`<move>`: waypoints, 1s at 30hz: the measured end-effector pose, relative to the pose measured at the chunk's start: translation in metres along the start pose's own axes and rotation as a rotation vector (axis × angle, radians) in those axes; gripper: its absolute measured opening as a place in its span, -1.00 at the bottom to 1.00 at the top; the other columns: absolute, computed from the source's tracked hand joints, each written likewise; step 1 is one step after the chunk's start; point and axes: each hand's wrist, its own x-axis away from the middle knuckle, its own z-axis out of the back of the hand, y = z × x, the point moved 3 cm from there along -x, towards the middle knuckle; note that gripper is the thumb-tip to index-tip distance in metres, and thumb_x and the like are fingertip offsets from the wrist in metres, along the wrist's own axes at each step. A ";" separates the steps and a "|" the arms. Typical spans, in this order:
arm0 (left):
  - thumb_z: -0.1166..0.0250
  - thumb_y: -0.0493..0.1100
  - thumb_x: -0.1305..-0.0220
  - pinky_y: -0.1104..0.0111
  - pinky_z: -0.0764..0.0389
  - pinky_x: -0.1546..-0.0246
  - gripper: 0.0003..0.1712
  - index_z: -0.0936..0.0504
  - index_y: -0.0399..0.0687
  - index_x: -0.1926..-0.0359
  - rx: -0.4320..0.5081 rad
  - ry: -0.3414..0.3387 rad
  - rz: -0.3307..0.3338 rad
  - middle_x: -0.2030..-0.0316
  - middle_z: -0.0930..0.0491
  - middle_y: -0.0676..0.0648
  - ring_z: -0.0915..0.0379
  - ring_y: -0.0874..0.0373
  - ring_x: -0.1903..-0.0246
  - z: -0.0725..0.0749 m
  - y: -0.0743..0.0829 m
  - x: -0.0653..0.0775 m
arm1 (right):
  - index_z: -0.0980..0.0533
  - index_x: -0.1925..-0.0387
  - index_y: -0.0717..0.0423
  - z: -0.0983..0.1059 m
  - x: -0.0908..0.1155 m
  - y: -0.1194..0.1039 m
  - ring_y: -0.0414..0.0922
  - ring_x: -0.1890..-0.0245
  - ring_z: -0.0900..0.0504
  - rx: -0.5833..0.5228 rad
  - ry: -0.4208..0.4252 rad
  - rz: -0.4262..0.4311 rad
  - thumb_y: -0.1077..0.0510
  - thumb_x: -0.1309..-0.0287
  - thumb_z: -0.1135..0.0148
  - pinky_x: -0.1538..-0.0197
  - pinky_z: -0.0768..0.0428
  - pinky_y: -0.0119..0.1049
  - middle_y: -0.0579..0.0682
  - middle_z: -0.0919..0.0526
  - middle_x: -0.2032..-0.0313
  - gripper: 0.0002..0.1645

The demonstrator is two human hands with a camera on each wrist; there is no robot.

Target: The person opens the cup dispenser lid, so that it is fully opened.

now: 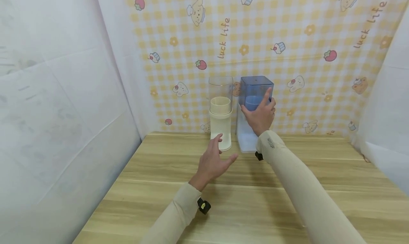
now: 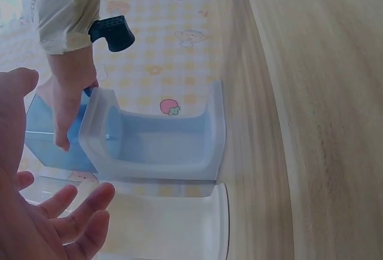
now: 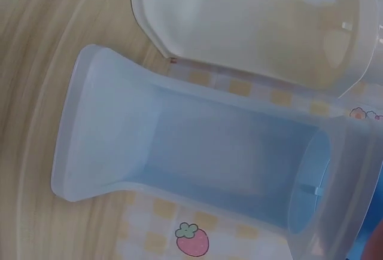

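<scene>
Two upright dispenser-like stands are side by side against the back wall. My right hand point(image 1: 261, 116) holds the blue-topped dispenser point(image 1: 246, 139) by its see-through blue upper box, thumb on the left side and fingers spread over the front and right side. Its white base has an open front with a round hole above, seen in the right wrist view. Just left of it is the cream dispenser point(image 1: 220, 128) with a clear round top. In front of that one, my left hand point(image 1: 212, 162) hovers with fingers apart and holds nothing.
Both stands rest on a wood-grain table point(image 1: 255, 208) near its back edge. Behind hangs a yellow checked cloth point(image 1: 179, 105) with cartoon prints. White sheeting point(image 1: 64, 95) closes the left side, with more on the right.
</scene>
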 end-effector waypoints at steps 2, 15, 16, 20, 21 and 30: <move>-0.25 0.38 -0.19 0.19 -0.58 0.32 0.01 -0.12 0.01 -0.48 -0.005 -0.012 -0.001 -0.25 -0.39 -0.06 -0.61 0.07 0.11 0.000 0.001 0.000 | 0.35 -0.58 -0.17 0.003 0.001 0.001 0.41 -0.19 -0.33 -0.008 -0.001 -0.001 -0.28 0.09 -0.49 -0.18 -0.34 0.32 0.43 -0.11 -0.35 0.50; -0.28 0.35 -0.19 0.26 -0.56 0.38 0.01 -0.10 0.04 -0.49 -0.003 -0.039 -0.040 -0.27 -0.36 -0.03 -0.60 0.08 0.10 0.005 0.016 0.002 | 0.34 -0.58 -0.16 0.016 0.013 0.006 0.36 -0.17 -0.38 -0.031 -0.022 0.054 -0.33 0.08 -0.45 -0.16 -0.35 0.33 0.40 -0.15 -0.34 0.48; -0.29 0.35 -0.18 0.27 -0.55 0.39 0.01 -0.10 0.04 -0.49 -0.008 -0.044 -0.036 -0.27 -0.36 -0.02 -0.60 0.10 0.10 0.005 0.017 0.003 | 0.34 -0.58 -0.16 0.017 0.014 0.006 0.36 -0.17 -0.38 -0.031 -0.026 0.056 -0.32 0.08 -0.46 -0.15 -0.36 0.32 0.40 -0.15 -0.34 0.48; -0.29 0.34 -0.19 0.30 -0.54 0.43 0.02 -0.09 0.02 -0.50 -0.018 -0.054 -0.052 -0.28 -0.36 -0.03 -0.58 0.13 0.12 0.006 0.021 0.004 | 0.31 -0.59 -0.14 0.024 0.016 0.008 0.35 -0.14 -0.41 -0.032 -0.026 0.066 -0.31 0.09 -0.47 -0.08 -0.44 0.29 0.40 -0.17 -0.33 0.47; -0.28 0.36 -0.19 0.31 -0.53 0.43 0.02 -0.09 0.01 -0.50 -0.018 -0.055 -0.062 -0.28 -0.35 -0.04 -0.58 0.13 0.13 0.006 0.023 0.004 | 0.30 -0.59 -0.13 0.026 0.017 0.008 0.35 -0.13 -0.42 -0.036 -0.025 0.071 -0.30 0.09 -0.47 -0.07 -0.46 0.28 0.40 -0.17 -0.33 0.47; -0.25 0.40 -0.19 0.33 -0.54 0.42 0.03 -0.05 0.09 -0.51 0.006 -0.077 -0.086 -0.29 -0.32 -0.02 -0.58 0.12 0.07 0.015 0.035 0.007 | 0.26 -0.59 -0.08 0.044 0.026 0.010 0.32 -0.11 -0.44 -0.069 -0.034 0.148 -0.25 0.11 -0.51 -0.07 -0.48 0.23 0.40 -0.21 -0.31 0.48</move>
